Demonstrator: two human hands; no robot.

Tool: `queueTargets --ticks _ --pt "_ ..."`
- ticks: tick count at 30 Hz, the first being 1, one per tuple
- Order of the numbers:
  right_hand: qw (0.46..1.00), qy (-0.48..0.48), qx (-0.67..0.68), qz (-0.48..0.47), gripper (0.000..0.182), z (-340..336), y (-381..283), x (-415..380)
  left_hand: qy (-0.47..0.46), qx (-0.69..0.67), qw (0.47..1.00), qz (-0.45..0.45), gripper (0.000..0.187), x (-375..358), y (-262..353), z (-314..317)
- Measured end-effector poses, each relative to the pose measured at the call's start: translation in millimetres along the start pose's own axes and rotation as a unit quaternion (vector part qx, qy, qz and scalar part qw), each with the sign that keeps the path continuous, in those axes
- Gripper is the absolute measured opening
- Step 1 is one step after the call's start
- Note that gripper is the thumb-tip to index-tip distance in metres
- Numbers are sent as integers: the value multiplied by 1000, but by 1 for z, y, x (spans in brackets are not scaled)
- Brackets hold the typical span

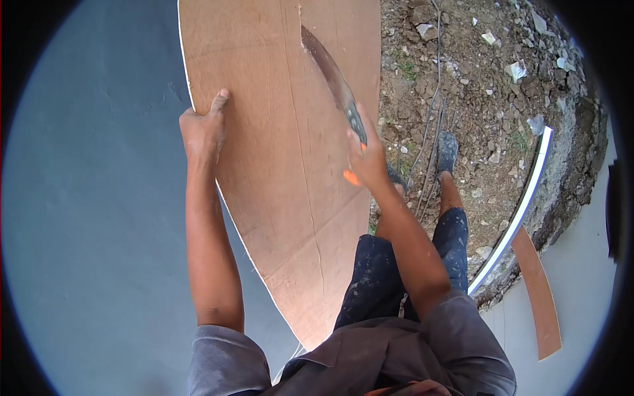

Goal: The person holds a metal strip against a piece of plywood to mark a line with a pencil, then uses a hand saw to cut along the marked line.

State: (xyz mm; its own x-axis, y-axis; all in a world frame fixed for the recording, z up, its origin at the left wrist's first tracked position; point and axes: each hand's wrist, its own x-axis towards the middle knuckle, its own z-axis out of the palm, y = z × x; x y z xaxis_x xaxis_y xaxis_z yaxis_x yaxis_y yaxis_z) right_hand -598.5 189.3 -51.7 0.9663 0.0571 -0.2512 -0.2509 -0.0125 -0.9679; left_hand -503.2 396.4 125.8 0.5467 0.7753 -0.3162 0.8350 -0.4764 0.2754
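A large plywood sheet [257,152] stretches from the top of the view down to my waist. My left hand [203,132] is closed over its left edge, with the thumb lying on the face. My right hand [367,155] is wrapped round the black and orange handle of a handsaw [329,71]. The saw's curved blade points up and to the left, and its tip meets the sheet at the lower end of a short vertical cut near the top. A thin line runs lengthwise down the sheet, left of the blade.
Rough soil [489,99] with stones and some wires lies to the right, under my feet. A long white strip [515,221] leans there, near a narrow plywood offcut [540,297]. On the left is a smooth grey surface [99,198].
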Motion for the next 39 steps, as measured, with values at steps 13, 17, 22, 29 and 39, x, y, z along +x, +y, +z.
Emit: queueTargets --ticks 13,17,22,29,39 --pt "979 -79 40 184 54 -61 -38 -30 -136 -152 976 73 56 -7 -43 -21" --pt "975 -90 29 202 55 -66 -41 -23 -171 -79 980 60 60 -48 -120 -40" --pt "959 -131 88 236 53 -76 -28 -15 -165 -8 981 -99 63 -129 -211 -32" --pt "937 -156 231 211 55 -104 -56 -21 -74 -3 994 -79 69 -131 -225 -15" --pt "956 -169 154 186 52 -114 -56 -8 -65 30 993 -99 71 -138 -208 -16"
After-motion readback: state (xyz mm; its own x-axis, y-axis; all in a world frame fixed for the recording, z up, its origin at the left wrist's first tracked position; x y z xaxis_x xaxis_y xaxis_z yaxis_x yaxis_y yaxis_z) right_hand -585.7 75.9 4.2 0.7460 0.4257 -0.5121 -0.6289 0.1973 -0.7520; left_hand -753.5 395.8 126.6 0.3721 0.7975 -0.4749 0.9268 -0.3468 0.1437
